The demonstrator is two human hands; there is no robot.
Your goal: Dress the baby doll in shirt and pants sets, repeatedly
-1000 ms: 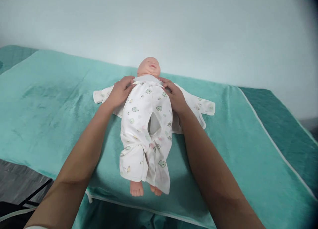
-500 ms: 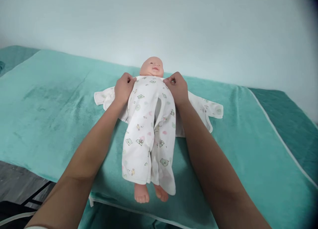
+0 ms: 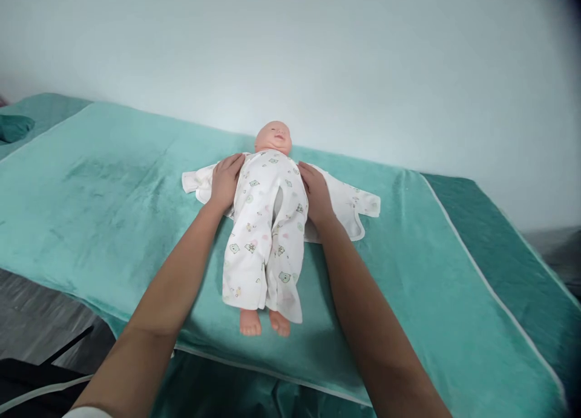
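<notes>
A baby doll (image 3: pixel 273 138) lies on its back, feet toward me. White printed trousers (image 3: pixel 263 242) cover its front from just below the neck to the ankles. Under the doll a white printed jacket (image 3: pixel 347 203) is spread, its sleeves stretched out to both sides. My left hand (image 3: pixel 226 181) lies flat against the doll's left-hand side in the picture, fingers extended over the edge of the clothing. On the opposite side my right hand (image 3: pixel 316 191) rests likewise, fingers stretched along the trousers' upper edge. Neither hand pinches the cloth.
A light green plush cover (image 3: pixel 113 194) with white edging lies under everything, over a darker green cloth (image 3: pixel 481 212). Behind stands a pale wall (image 3: pixel 290 55). Dark green fabric (image 3: pixel 16 127) sits at the far left. A pale cable (image 3: pixel 43 391) runs at the lower left.
Both hands have let go of the trousers' top edge and flattened against the doll's sides. The view has shifted, so the doll appears slightly smaller.
</notes>
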